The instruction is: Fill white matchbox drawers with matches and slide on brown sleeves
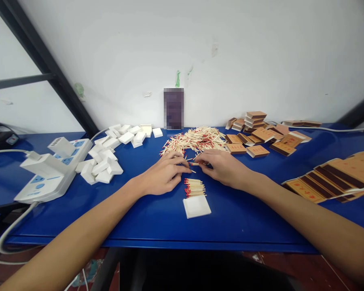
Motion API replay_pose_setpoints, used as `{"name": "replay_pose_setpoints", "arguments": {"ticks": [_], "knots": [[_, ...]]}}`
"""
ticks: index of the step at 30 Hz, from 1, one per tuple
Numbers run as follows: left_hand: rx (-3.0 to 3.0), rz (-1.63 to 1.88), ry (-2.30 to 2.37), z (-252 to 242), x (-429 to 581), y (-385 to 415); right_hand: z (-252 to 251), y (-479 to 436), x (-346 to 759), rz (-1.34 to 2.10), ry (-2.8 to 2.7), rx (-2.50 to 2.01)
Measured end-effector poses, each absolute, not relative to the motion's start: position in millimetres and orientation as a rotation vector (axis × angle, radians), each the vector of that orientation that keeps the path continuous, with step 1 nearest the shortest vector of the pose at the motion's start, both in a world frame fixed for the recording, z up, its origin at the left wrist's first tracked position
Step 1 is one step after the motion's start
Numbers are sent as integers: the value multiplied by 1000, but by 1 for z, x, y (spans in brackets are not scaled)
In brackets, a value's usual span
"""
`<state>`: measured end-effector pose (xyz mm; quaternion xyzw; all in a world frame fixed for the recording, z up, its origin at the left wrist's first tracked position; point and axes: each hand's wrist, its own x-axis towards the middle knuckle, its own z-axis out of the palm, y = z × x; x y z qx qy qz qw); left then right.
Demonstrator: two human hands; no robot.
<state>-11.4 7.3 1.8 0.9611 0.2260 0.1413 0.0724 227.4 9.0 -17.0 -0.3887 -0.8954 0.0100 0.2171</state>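
My left hand (165,173) and my right hand (223,166) rest on the blue table (145,214), fingertips nearly meeting. Both pinch matchsticks at the near edge of a loose pile of red-tipped matches (197,141). Just below the hands lies a neat small bundle of matches (195,188), heads to the left. Below that bundle sits an open white inner tray (197,206).
White inner trays (112,151) are heaped at the left, beside a white power strip (53,167) with cables. Brown matchbox sleeves (257,137) lie at the back right, and flat unfolded sleeves (330,178) at the far right. A wall stands close behind.
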Motion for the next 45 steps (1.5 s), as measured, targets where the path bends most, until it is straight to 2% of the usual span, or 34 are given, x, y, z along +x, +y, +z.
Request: {"name": "replay_pose_setpoints", "arguments": {"ticks": [5,14,22,29,39,45], "knots": [[2845,449,650,3,-9,7,-16,9,226,33,-2481,-1068],[2881,734,783,-1,-17,16,-12,6,228,88,-2490,-1043],[2918,609,856,-3,-17,17,-9,5,235,118,-2532,-1024],[2920,475,781,-2,-15,15,-8,14,242,-98,-2614,-1052],[2893,305,651,6,-10,6,-7,18,241,-156,-2653,-1087],[2887,321,648,6,-8,4,-7,20,239,-277,-2598,-1216]]}}
